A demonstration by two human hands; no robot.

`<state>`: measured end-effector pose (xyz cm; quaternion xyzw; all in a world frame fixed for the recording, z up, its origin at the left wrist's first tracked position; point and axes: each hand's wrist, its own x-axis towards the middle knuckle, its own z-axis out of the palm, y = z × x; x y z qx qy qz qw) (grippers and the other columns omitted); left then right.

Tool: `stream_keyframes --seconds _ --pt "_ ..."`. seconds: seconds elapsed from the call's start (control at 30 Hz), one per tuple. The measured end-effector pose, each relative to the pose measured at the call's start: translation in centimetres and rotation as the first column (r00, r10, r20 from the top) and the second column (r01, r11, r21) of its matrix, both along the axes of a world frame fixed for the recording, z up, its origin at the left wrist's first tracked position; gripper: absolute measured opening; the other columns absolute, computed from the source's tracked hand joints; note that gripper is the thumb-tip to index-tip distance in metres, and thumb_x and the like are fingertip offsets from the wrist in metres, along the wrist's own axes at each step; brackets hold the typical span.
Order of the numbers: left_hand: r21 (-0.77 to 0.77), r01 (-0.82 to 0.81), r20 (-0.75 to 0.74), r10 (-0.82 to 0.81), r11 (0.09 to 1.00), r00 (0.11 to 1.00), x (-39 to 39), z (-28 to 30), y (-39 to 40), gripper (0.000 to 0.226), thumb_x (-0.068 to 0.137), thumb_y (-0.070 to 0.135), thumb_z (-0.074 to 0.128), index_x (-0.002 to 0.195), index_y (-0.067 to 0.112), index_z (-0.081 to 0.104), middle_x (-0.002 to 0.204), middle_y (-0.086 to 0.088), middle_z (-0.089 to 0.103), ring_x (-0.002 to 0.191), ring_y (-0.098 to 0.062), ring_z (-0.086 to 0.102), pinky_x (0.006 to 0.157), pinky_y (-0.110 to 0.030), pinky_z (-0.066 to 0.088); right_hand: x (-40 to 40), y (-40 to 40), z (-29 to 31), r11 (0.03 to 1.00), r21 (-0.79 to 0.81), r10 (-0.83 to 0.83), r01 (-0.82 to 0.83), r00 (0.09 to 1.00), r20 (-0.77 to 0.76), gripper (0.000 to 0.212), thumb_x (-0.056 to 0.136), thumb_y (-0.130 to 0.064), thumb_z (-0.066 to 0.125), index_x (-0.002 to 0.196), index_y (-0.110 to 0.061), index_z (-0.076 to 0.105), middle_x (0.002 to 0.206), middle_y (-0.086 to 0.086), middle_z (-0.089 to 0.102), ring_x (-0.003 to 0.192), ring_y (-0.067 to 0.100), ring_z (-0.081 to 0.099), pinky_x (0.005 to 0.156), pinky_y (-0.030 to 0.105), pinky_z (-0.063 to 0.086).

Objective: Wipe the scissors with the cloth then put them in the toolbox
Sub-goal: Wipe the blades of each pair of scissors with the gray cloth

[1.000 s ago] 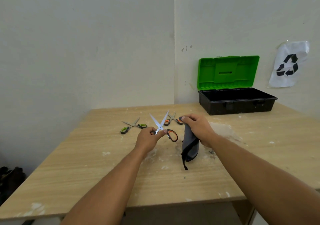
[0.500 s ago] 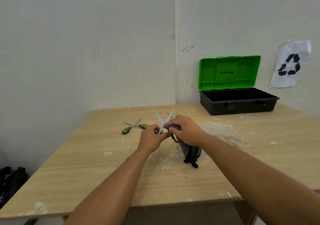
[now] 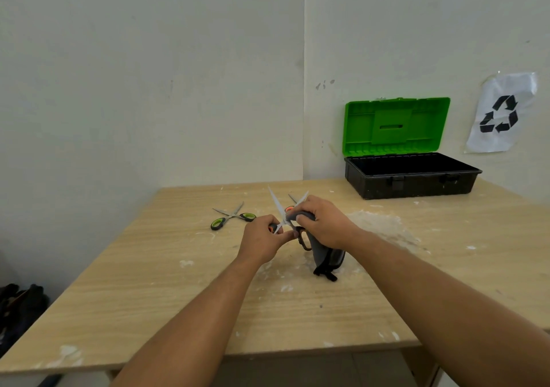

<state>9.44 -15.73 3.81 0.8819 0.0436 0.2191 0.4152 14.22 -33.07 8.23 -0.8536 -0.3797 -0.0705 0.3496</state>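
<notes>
bench (image 3: 148,297): standing in wall corner, showing white smears
recycling sign (image 3: 500,114): hanging on right wall, corner curling
dark bundle (image 3: 18,300): lying on floor at left

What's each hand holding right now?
Left hand: closed on the handle of the orange-handled scissors, blades spread open.
Right hand: closed on the grey cloth, pressed against the scissors.

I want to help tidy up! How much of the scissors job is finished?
Nothing is put away yet: the toolbox looks empty. The left hand holds open orange-handled scissors while the right hand presses the grey cloth on them. The green-handled scissors wait on the table.
</notes>
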Motion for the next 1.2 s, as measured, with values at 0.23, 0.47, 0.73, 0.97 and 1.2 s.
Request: stream_keyframes --seconds 0.23,0.47,0.73,0.97,1.2 --pt "-0.021 -0.003 -0.04 0.002 1.0 0.999 0.0 -0.2 0.0 0.047 0.07 0.052 0.084 0.066 0.016 0.055 0.06 0.003 0.048 0.054 -0.013 0.039 0.052 -0.028 0.029 -0.3 0.2 0.1 0.998 -0.035 0.051 -0.05 0.998 0.034 0.025 0.097 -0.025 0.052 0.11 -0.031 0.074 0.092 -0.012 0.051 0.086 -0.001 0.051 0.073 0.019 0.04" --pt "-0.054 -0.009 -0.049 0.006 0.999 0.999 -0.2 0.0 0.0 0.058 0.066 0.05 0.087 0.076 -0.001 0.061 0.062 0.001 0.049 0.055 -0.013 0.036 0.055 -0.03 0.028 -0.7 0.3 0.5 0.974 -0.225 0.052 -0.035 0.996 0.067 0.024 0.094 -0.023 0.051 0.099 -0.03 0.074 0.097 -0.004 0.056 0.091 0.014 0.054 0.085 0.041 0.05" --pt "-0.039 0.001 -0.077 -0.004 0.999 0.997 -0.2 0.0 -0.1 0.05 0.065 0.048 0.088 0.069 0.009 0.056 0.062 0.002 0.05 0.056 -0.014 0.038 0.056 -0.031 0.03 -0.6 0.1 0.2 0.972 -0.233 0.038 -0.018 0.996 0.081 0.023 0.094 -0.025 0.051 0.095 -0.029 0.073 0.097 -0.007 0.056 0.091 0.012 0.054 0.078 0.032 0.048" --pt "-0.058 -0.033 -0.068 0.029 0.998 0.997 -0.4 -0.2 0.2 0.053 0.071 0.052 0.084 0.062 0.019 0.044 0.058 0.008 0.039 0.051 -0.009 0.034 0.05 -0.024 0.024 0.9 -0.9 -0.2 0.975 0.044 -0.214 0.218 0.973 -0.081 0.012 0.084 -0.034 0.067 0.079 -0.024 0.072 0.082 -0.01 0.065 0.077 0.007 0.059 0.062 0.027 0.046" --pt "-0.163 -0.02 -0.044 0.013 0.986 0.999 -0.5 -0.4 0.8 0.055 0.078 0.052 0.077 0.064 0.017 0.037 0.063 0.004 0.029 0.056 -0.015 0.026 0.056 -0.03 0.02 1.6 -2.4 -0.8 0.886 0.208 -0.356 0.414 0.895 -0.269 0.02 0.078 -0.042 0.078 0.087 -0.025 0.073 0.085 -0.009 0.07 0.08 0.005 0.062 0.062 0.022 0.047"
